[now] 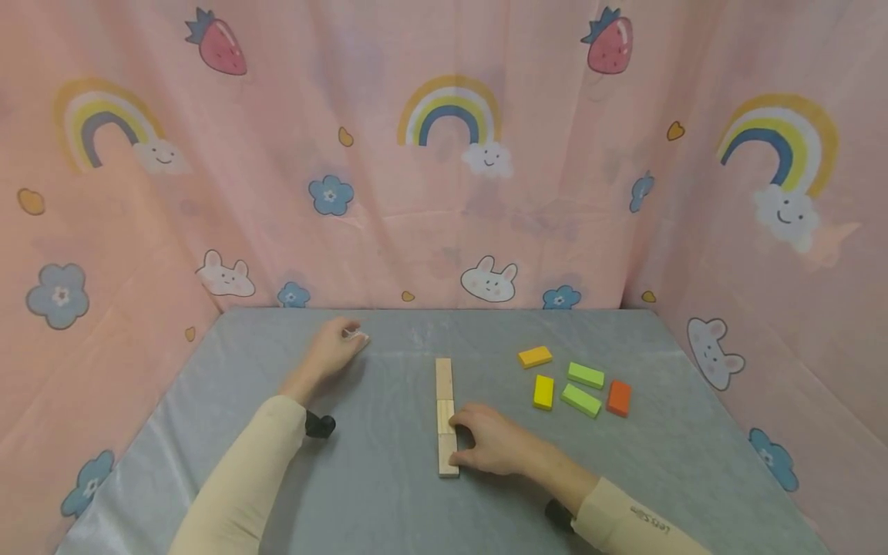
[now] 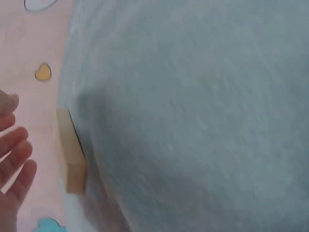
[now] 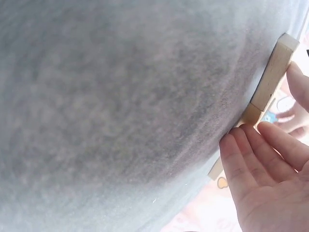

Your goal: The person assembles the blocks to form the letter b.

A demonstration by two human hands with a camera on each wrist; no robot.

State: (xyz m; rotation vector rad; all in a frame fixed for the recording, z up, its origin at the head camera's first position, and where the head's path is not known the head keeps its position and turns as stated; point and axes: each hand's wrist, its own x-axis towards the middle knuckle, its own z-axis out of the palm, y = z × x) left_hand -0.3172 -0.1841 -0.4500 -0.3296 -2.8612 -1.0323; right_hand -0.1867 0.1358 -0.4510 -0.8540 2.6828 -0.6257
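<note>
Three plain wooden blocks point(image 1: 444, 378) lie end to end in a straight row at the middle of the table. My right hand point(image 1: 496, 441) is at the row's right side, thumb at the nearest block and fingertips at the middle one. In the right wrist view its fingers point(image 3: 260, 159) are nearly straight against the wood. Farther back on the left, my left hand point(image 1: 333, 348) is near a small pale item point(image 1: 357, 334) partly hidden by its fingers. A single wooden block point(image 2: 72, 152) shows in the left wrist view, apart from the loosely bent fingers point(image 2: 21, 157).
Right of the row lie an orange-yellow block point(image 1: 535, 357), a yellow block point(image 1: 544, 392), two green blocks point(image 1: 581, 401) and an orange-red block point(image 1: 619, 398). Grey cloth point(image 1: 388, 493) covers the table. A pink patterned curtain point(image 1: 416, 247) surrounds its back and sides.
</note>
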